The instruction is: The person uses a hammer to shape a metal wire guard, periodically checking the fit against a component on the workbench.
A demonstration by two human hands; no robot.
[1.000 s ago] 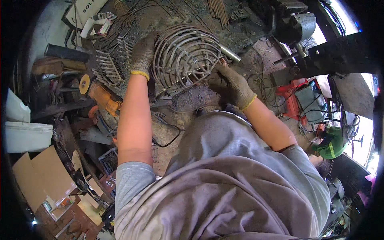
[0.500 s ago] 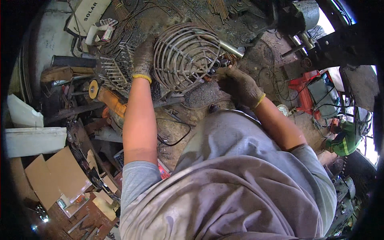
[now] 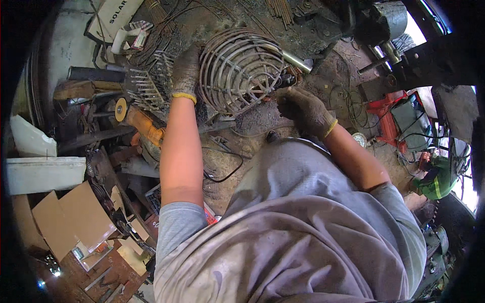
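A dome-shaped cage of bent metal rods (image 3: 237, 76), with several curved bars crossed by straight ones, stands tilted in front of me. My left hand (image 3: 186, 73), in a dark knit glove with a yellow cuff, is closed on its left rim; the fingertips are hidden behind the bars. Just off the cage's lower right side is my right hand (image 3: 307, 112), gloved the same way. Its fingers are stretched toward the cage, slightly bent, and nothing shows in them. A shiny metal tube (image 3: 297, 61) sticks out beyond the cage's right edge.
Left of the cage lie a rack of short metal rods (image 3: 146, 86) and an orange angle grinder (image 3: 144, 123) with a yellow disc. A red-framed machine (image 3: 384, 121) stands at right. Metal rods (image 3: 279, 12) lie at the back, cardboard (image 3: 73, 219) at lower left.
My right hand's fingers have come away from the cage's lower right side and straightened somewhat. My left hand keeps its hold on the rim. The whole view has shifted slightly.
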